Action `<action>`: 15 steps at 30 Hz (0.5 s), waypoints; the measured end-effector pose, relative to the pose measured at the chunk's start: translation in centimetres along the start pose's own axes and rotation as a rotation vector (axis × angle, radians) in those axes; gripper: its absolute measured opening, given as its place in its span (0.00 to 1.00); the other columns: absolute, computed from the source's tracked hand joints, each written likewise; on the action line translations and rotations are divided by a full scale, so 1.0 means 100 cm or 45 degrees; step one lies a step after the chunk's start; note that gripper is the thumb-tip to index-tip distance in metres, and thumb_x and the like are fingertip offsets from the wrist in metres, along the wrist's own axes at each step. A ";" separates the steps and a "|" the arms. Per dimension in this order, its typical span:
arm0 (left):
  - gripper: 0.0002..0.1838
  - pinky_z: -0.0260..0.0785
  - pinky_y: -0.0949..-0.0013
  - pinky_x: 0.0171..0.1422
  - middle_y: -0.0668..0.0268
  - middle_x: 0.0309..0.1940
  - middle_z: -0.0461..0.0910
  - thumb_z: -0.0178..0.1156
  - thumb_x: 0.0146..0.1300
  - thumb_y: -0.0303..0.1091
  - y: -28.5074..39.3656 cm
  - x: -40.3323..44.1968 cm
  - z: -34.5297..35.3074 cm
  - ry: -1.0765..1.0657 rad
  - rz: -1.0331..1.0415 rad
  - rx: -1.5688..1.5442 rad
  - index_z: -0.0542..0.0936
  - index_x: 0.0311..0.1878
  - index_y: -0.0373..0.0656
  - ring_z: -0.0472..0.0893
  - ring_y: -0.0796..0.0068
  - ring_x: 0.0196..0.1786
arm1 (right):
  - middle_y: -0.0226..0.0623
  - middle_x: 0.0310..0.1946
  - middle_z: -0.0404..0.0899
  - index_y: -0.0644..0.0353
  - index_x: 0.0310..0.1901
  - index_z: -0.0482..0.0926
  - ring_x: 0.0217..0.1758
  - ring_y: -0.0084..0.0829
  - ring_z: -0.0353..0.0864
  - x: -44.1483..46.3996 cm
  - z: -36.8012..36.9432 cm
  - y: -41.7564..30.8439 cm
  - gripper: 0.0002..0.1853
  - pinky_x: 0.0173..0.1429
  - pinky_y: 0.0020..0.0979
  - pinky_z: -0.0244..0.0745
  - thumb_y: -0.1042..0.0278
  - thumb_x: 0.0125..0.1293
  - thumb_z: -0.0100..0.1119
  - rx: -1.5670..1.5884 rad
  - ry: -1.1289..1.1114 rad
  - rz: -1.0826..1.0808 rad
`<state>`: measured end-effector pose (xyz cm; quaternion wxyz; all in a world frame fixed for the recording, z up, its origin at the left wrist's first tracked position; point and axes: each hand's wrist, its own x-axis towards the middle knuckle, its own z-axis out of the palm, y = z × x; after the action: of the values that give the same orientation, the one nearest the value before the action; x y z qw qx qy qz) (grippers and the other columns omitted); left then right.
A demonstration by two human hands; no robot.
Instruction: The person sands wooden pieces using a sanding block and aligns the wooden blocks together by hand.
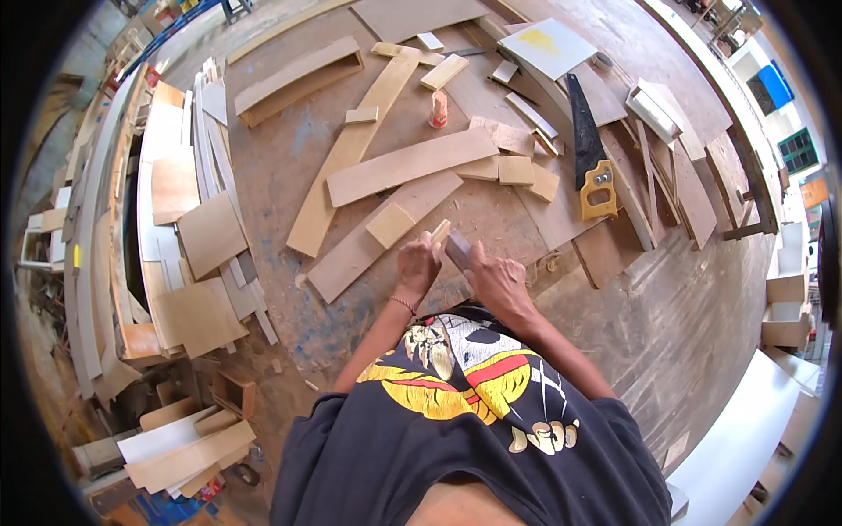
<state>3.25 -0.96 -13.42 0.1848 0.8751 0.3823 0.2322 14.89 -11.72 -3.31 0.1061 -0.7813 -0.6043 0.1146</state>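
My left hand (417,266) is closed around a small pale wood piece (441,231), whose end sticks up past the fingers. Close beside it, my right hand (498,280) grips a dark grey-brown block (458,251). The block's tip is next to the wood piece; whether they touch I cannot tell. Just beyond my hands, a small wooden block (390,226) rests on a flat board (351,267). Another board (412,167) lies behind these, with small wood blocks (516,170) at its right end.
A handsaw (589,149) with a yellow handle lies to the right among boards. An orange-red bottle (438,110) stands farther back on the worktable (298,167). A long wooden strip (351,153) runs along the left. Stacked panels (210,232) fill the left side.
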 end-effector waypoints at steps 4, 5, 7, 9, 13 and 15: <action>0.07 0.71 0.57 0.30 0.51 0.20 0.77 0.57 0.55 0.32 0.006 0.003 -0.005 -0.062 -0.080 0.054 0.73 0.28 0.39 0.80 0.53 0.26 | 0.48 0.22 0.79 0.63 0.46 0.65 0.26 0.46 0.81 0.012 -0.029 -0.005 0.19 0.31 0.44 0.72 0.60 0.60 0.56 0.014 -0.091 0.296; 0.07 0.71 0.57 0.30 0.51 0.20 0.77 0.57 0.55 0.32 0.007 -0.002 -0.006 -0.083 -0.073 0.058 0.73 0.28 0.39 0.80 0.53 0.26 | 0.48 0.23 0.79 0.64 0.45 0.66 0.26 0.45 0.81 0.021 -0.029 -0.006 0.18 0.31 0.43 0.72 0.60 0.61 0.55 0.035 -0.006 0.251; 0.06 0.70 0.55 0.32 0.50 0.21 0.77 0.58 0.53 0.30 0.008 0.003 -0.009 -0.016 -0.036 -0.015 0.74 0.28 0.38 0.79 0.51 0.28 | 0.47 0.23 0.79 0.65 0.44 0.67 0.25 0.46 0.81 0.040 -0.016 -0.004 0.15 0.30 0.43 0.73 0.63 0.62 0.51 0.071 0.176 0.117; 0.05 0.71 0.56 0.31 0.50 0.21 0.77 0.57 0.54 0.30 0.009 0.005 -0.010 -0.037 -0.031 0.002 0.74 0.26 0.39 0.79 0.52 0.27 | 0.47 0.23 0.79 0.64 0.44 0.67 0.25 0.45 0.81 0.045 0.002 -0.009 0.14 0.29 0.43 0.74 0.65 0.62 0.51 0.010 0.172 0.130; 0.03 0.71 0.56 0.30 0.51 0.20 0.78 0.54 0.52 0.27 0.009 0.003 -0.009 -0.058 -0.088 0.019 0.76 0.26 0.39 0.80 0.53 0.27 | 0.48 0.22 0.79 0.62 0.43 0.65 0.24 0.46 0.81 0.016 0.007 -0.024 0.14 0.27 0.43 0.74 0.67 0.59 0.53 0.000 0.139 0.089; 0.03 0.71 0.57 0.30 0.51 0.20 0.77 0.54 0.51 0.26 0.008 0.004 -0.008 -0.025 -0.067 0.006 0.76 0.27 0.38 0.80 0.54 0.27 | 0.47 0.20 0.78 0.62 0.43 0.65 0.23 0.48 0.80 0.013 0.001 -0.020 0.16 0.26 0.44 0.73 0.63 0.59 0.55 0.057 0.058 0.077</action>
<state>3.55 -1.05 -12.29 0.1924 0.8674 0.4039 0.2178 13.29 -9.93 -2.88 0.1339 -0.7992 -0.5749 0.1134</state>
